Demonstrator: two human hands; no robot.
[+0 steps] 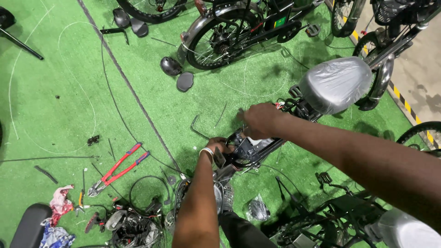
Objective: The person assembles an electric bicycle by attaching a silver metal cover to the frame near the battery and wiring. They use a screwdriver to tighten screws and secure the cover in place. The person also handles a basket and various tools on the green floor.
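A black bicycle frame [257, 149] stands under me on green artificial turf, its saddle [334, 84] wrapped in clear plastic. My right hand [261, 120] rests on top of the frame just in front of the saddle, fingers curled on a black part there. My left hand [218, 146], with a white band at the wrist, grips a black fitting on the lower left side of the same frame. What the fingers pinch is hidden by the hands.
Red-handled bolt cutters [120, 167] lie on the turf to the left. Loose cables, small tools and a tangle of black parts [133, 225] lie at the bottom left. Other bicycles [239, 27] stand at the top and right. A yellow-black striped edge [404, 103] borders bare concrete.
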